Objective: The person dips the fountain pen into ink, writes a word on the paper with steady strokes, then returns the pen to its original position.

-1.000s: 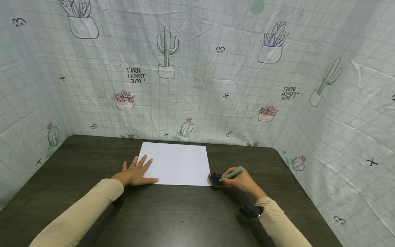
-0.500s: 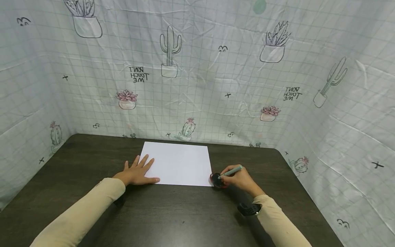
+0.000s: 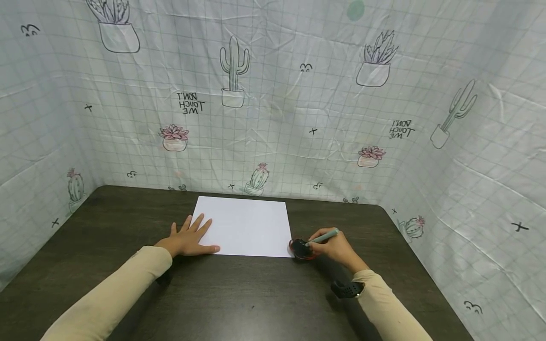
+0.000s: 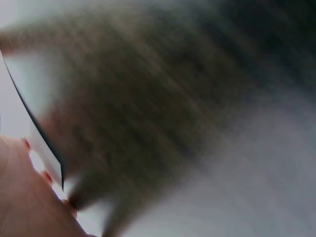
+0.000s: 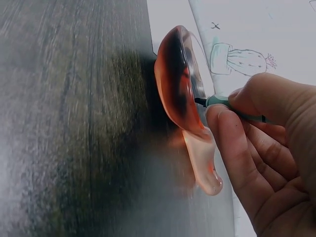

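A blank white sheet of paper (image 3: 247,227) lies on the dark table in the head view. My left hand (image 3: 187,241) rests with spread fingers on its left edge. Just off the sheet's near right corner is a small translucent orange-red dish (image 5: 175,81) with a short handle; it has a black content in the head view. My right hand (image 3: 334,246) pinches a slim pale-green pen or brush (image 3: 326,236) between thumb and fingers. Its dark tip (image 5: 200,101) is at the dish's open side; whether it touches what is inside, I cannot tell.
The dark wooden table (image 3: 239,303) extends around the sheet. A white grid-patterned cloth (image 3: 273,118) with cactus drawings hangs behind and at both sides. A black band (image 3: 346,290) sits on my right wrist.
Within the dish, the green tool's tip has shifted a few pixels, most recently to the right. My left hand and the paper stay put, apart from slight camera sway.
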A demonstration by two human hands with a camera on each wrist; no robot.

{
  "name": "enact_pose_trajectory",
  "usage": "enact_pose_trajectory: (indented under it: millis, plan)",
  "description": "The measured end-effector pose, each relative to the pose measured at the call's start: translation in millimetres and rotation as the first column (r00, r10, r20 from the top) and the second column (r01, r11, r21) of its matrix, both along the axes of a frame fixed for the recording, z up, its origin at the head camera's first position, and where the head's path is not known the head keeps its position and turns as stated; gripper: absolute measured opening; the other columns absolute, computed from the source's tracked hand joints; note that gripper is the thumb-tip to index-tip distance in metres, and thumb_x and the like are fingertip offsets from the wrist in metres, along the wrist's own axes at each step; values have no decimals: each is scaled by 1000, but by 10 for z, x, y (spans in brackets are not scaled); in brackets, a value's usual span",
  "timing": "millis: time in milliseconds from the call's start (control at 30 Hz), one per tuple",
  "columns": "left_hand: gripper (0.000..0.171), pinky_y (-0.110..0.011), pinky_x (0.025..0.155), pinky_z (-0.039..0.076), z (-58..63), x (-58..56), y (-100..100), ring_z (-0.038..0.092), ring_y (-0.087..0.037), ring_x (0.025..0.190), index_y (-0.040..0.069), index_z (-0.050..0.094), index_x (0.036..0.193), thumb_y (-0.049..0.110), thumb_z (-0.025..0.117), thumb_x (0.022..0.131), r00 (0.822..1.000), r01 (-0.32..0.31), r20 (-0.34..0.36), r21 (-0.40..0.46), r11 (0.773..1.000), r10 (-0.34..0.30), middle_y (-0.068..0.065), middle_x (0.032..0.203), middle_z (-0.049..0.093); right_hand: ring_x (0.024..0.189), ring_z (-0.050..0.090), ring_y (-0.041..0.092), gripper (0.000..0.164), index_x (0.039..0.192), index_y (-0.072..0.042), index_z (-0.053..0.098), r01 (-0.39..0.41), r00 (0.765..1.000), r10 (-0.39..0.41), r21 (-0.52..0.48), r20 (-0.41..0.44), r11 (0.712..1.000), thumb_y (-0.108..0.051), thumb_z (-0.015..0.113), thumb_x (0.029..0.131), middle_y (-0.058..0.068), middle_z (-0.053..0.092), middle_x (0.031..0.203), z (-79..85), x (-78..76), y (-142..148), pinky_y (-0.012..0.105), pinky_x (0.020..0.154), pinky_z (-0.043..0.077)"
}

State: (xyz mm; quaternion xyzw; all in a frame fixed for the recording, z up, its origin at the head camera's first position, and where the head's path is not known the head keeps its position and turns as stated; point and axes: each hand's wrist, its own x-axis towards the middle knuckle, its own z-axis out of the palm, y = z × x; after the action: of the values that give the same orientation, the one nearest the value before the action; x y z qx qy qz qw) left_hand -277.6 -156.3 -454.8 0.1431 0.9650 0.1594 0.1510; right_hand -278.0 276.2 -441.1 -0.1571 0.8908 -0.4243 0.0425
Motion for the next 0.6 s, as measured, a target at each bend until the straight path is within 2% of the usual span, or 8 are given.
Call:
enact_pose_trajectory:
  millis: [333, 600]
  plan:
    - [103, -73, 102, -9, 6, -4, -10, -9, -45, 144, 17, 9, 156, 77, 46, 81, 1000, -6, 14, 1, 1000, 6, -15, 161, -4, 65, 68, 15, 10, 91, -2, 73, 15, 1000, -15, 8, -3, 1000, -10, 73, 85, 6, 71, 78, -4, 33, 44, 29, 59, 55]
    - [104, -73, 102, -10, 21, 11, 3, -8, -45, 144, 16, 10, 156, 78, 47, 80, 1000, -4, 18, 9, 1000, 4, -15, 161, -4, 65, 67, 13, 9, 90, -3, 72, -23, 1000, 23, 3, -4, 1000, -10, 73, 85, 8, 71, 79, 31, 79, 47, 28, 60, 56]
